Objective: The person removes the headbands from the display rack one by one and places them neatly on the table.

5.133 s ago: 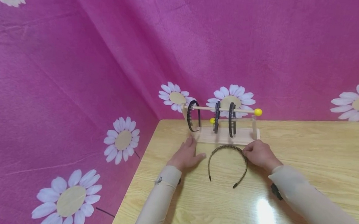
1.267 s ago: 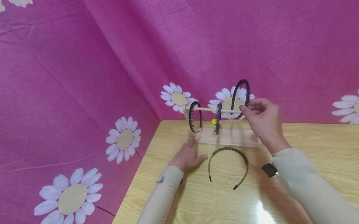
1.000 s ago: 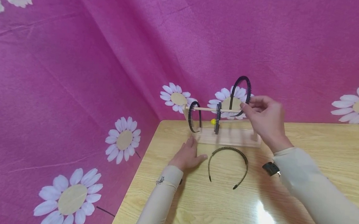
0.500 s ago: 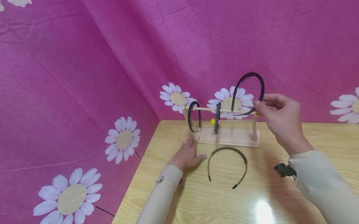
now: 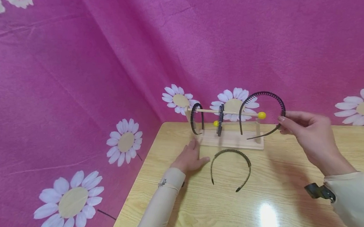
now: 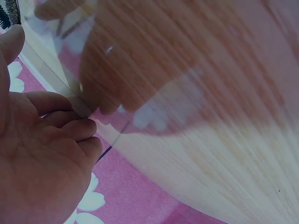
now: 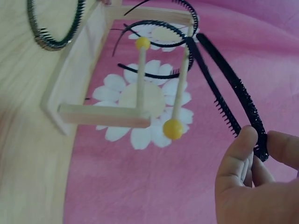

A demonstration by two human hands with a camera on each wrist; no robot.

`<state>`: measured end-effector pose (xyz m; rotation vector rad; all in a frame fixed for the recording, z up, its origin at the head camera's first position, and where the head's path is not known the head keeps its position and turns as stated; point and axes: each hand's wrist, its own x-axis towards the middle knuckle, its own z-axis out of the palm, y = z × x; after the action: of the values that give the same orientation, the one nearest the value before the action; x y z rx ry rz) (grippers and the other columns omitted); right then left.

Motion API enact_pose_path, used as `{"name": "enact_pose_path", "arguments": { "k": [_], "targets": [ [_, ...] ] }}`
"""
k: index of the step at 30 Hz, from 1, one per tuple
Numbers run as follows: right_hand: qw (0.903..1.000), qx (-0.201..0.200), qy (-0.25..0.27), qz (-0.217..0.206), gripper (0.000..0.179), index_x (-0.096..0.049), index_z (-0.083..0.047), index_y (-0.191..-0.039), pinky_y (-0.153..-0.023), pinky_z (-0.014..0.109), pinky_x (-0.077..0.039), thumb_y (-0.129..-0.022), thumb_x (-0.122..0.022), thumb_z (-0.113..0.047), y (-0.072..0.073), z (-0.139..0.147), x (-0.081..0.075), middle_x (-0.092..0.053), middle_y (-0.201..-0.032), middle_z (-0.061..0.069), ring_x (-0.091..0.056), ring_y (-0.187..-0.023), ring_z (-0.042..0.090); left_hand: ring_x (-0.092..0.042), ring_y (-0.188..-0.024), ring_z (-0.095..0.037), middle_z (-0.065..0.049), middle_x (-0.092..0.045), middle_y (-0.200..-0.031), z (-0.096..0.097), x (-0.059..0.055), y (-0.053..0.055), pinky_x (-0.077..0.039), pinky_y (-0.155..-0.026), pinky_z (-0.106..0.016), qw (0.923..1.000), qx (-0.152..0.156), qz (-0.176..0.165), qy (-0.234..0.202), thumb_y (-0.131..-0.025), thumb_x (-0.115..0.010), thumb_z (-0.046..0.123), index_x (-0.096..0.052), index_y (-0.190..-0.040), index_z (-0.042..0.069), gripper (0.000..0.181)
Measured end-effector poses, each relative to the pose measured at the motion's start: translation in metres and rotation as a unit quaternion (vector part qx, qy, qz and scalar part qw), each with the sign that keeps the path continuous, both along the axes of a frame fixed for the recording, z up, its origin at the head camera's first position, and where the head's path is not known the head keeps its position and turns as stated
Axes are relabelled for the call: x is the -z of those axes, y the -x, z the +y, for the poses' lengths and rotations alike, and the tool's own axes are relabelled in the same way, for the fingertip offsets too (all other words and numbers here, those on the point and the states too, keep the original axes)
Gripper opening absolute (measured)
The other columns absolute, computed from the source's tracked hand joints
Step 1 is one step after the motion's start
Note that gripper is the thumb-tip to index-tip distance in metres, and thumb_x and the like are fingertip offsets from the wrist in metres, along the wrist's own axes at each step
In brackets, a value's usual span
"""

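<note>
My right hand [image 5: 313, 137] pinches a black toothed headband [image 5: 264, 93] by its right side, between thumb and fingers. The headband is up in the air, its far arm overlapping the rod's right part in the head view. In the right wrist view the right hand [image 7: 261, 172] grips the band [image 7: 243, 95] near its crown. My left hand [image 5: 189, 158] lies on the table with its fingertips right at the left front corner of a wooden headband stand [image 5: 208, 140]. Two black headbands, a left one [image 5: 193, 117] and a middle one [image 5: 220, 119], hang on the stand's upper rod.
A brown headband [image 5: 232, 150] with a ridged top lies on the wooden table [image 5: 213, 214] in front of the stand. Yellow balls [image 5: 261, 115] cap the stand's rods. A pink cloth [image 5: 281, 46] with white daisies hangs behind and at the left.
The right hand has left the brown headband's side, taken the rightmost black headband, lifted it above the rod, then brought it right and down. The left hand has stayed put.
</note>
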<state>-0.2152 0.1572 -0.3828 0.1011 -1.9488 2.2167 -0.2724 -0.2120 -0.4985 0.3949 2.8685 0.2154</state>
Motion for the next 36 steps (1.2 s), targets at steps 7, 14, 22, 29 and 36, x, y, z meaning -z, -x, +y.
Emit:
{"name": "enact_pose_path", "arguments": {
  "k": [7, 14, 22, 29, 36],
  "targets": [
    [0.9929, -0.076, 0.09, -0.015, 0.019, -0.08, -0.009, -0.099, -0.071, 0.021, -0.059, -0.094, -0.066, 0.004, -0.01, 0.025, 0.022, -0.077, -0.09, 0.002, -0.071, -0.074, 0.009, -0.014, -0.151, -0.034, -0.022, -0.007, -0.165, 0.001, -0.002, 0.0, -0.017, -0.122, -0.042, 1.0, 0.006, -0.004, -0.005, -0.098, -0.051, 0.06, -0.012, -0.159, -0.001, 0.095],
    [0.9788, -0.145, 0.133, -0.056, 0.023, -0.079, -0.004, -0.101, -0.076, 0.026, -0.06, -0.097, -0.06, 0.008, -0.012, 0.042, 0.043, -0.077, -0.095, 0.009, -0.073, -0.086, 0.012, -0.015, -0.151, -0.034, -0.022, -0.006, -0.166, 0.0, -0.001, 0.001, -0.017, -0.122, -0.042, 1.0, 0.007, -0.003, 0.0, -0.098, -0.05, 0.061, -0.011, -0.16, -0.001, 0.096],
    [0.9776, -0.165, 0.1, -0.084, 0.027, -0.08, -0.008, -0.1, -0.074, 0.025, -0.06, -0.098, -0.057, 0.008, -0.014, 0.049, 0.064, -0.076, -0.095, 0.007, -0.072, -0.086, 0.011, -0.019, -0.149, -0.038, -0.021, -0.006, -0.166, 0.0, -0.001, 0.0, -0.021, -0.121, -0.045, 1.0, 0.001, -0.004, -0.006, -0.098, -0.051, 0.061, -0.012, -0.16, -0.001, 0.096],
    [0.9827, -0.15, -0.024, -0.105, 0.028, -0.079, -0.019, -0.095, -0.073, 0.025, -0.06, -0.098, -0.061, 0.002, -0.016, 0.052, 0.079, -0.076, -0.092, 0.0, -0.072, -0.082, 0.01, -0.019, -0.149, -0.039, -0.02, -0.006, -0.166, 0.0, 0.0, 0.0, -0.022, -0.121, -0.045, 1.0, 0.002, 0.0, -0.004, -0.098, -0.05, 0.062, -0.012, -0.16, 0.001, 0.095],
    [0.9724, -0.14, -0.123, -0.14, 0.015, -0.076, -0.017, -0.097, -0.069, 0.029, -0.061, -0.097, -0.066, -0.005, -0.013, 0.054, 0.099, -0.075, -0.087, 0.0, -0.07, -0.075, 0.012, -0.021, -0.148, -0.042, -0.019, -0.006, -0.166, -0.001, 0.001, 0.0, -0.023, -0.12, -0.046, 1.0, 0.0, -0.001, -0.004, -0.097, -0.051, 0.062, -0.012, -0.161, 0.002, 0.096]
  ]
}}
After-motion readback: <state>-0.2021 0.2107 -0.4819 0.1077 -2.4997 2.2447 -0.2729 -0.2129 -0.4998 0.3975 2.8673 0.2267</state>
